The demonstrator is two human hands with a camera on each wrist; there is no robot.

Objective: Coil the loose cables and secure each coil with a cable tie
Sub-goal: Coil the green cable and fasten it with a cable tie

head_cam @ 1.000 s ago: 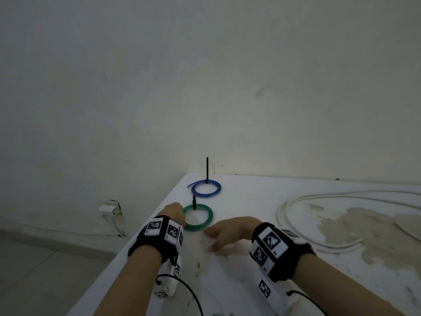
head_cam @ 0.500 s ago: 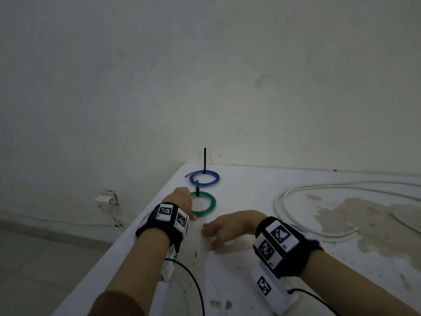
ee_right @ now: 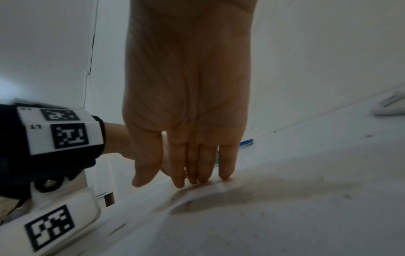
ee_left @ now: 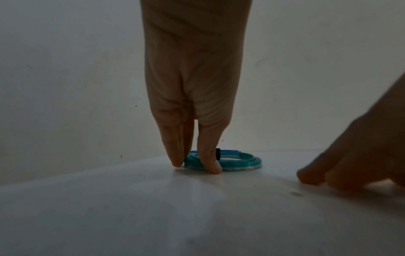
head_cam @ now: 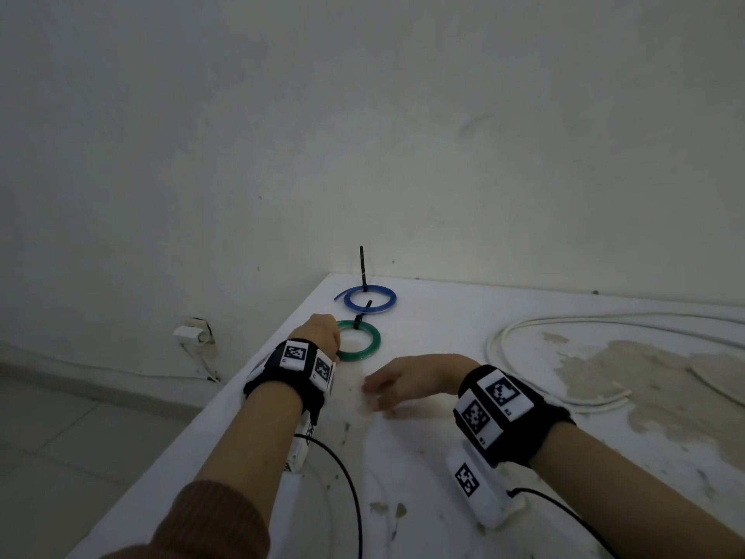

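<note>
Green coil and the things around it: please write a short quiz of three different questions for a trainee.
1. True or false: the left hand touches the green coil with straight fingertips.
2. Which coil lies nearer the far corner of the table? A. the green coil B. the blue coil C. the white cable
3. Fill in: the right hand rests on the table and holds ____.

Key
1. True; the coil lies flat, not lifted.
2. B
3. nothing
</note>
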